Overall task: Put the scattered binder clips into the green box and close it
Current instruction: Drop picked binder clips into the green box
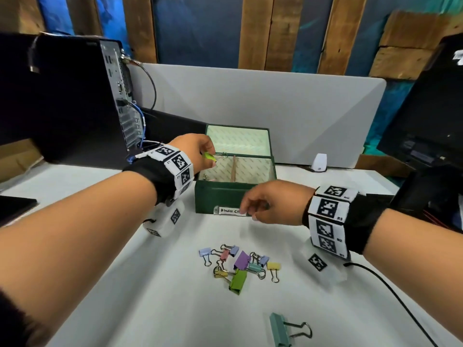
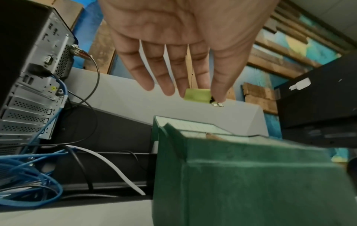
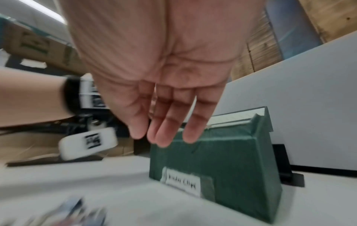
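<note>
The green box stands open on the white table, its lid tipped back and a label on its front. My left hand hovers over the box's left rim and pinches a light green binder clip between thumb and fingertips; the same clip shows in the left wrist view. My right hand hangs in front of the box with relaxed fingers and holds nothing. Several coloured binder clips lie in a pile nearer me. A teal clip lies apart at the front.
A black computer tower with blue cables stands left of the box. A grey divider panel runs behind it. A black monitor rises at the right, and a black cable trails across the table.
</note>
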### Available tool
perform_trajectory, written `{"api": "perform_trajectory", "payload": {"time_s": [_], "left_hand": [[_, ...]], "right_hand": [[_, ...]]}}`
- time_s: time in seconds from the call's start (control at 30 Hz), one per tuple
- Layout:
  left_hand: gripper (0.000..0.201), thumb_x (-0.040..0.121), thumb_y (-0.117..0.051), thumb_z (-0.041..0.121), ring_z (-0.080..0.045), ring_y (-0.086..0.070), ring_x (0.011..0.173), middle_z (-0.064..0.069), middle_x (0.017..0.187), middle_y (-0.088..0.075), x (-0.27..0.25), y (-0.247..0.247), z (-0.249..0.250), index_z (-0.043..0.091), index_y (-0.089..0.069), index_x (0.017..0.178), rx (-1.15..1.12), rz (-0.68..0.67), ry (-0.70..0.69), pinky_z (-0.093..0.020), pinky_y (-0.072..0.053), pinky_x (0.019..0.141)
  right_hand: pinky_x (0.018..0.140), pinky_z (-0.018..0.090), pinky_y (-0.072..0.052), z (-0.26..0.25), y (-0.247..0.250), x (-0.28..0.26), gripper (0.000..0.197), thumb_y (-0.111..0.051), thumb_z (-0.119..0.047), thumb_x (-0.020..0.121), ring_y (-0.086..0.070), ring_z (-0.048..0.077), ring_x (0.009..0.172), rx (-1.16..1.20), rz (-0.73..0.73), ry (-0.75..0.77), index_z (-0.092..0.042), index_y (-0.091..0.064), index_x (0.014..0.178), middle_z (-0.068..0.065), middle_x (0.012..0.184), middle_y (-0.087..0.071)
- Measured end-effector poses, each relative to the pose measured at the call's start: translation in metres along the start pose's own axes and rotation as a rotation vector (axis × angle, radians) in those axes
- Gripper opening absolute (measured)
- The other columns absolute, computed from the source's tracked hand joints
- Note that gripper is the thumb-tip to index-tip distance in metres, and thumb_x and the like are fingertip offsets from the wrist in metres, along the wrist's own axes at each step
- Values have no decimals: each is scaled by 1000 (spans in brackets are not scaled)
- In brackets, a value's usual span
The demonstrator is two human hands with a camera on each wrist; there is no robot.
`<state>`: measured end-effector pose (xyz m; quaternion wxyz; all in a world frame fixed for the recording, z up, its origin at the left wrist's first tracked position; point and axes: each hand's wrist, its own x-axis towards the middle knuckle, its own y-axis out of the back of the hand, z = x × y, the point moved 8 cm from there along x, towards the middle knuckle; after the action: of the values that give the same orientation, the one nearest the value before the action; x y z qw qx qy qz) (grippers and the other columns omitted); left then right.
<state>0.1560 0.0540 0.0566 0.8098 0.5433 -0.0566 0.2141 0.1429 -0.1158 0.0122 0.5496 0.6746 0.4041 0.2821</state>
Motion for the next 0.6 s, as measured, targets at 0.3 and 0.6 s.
{"api": "perform_trajectory", "payload": {"time_s": [0.3, 0.6], "left_hand": [[39, 75, -70, 42, -19, -53, 111, 2, 122, -56, -18, -21, 10, 31, -59, 111, 159, -129, -57, -33, -44, 91], [25, 73, -75, 31, -14, -63, 75, 5, 91, -69, -133, -70, 59, 35, -68, 96, 92, -827, -297, -24, -51, 74]], "right_hand": [[99, 34, -45, -17, -49, -23, 44, -56, -22, 89, -51, 13, 115, -57, -313, 134, -45, -51, 126, -8, 131, -50], [84, 25, -43, -18, -61, -12, 35, -64, -30, 84, -54, 17, 107, -199, -288, 127, -26, -61, 119, 1, 126, -49]]}}
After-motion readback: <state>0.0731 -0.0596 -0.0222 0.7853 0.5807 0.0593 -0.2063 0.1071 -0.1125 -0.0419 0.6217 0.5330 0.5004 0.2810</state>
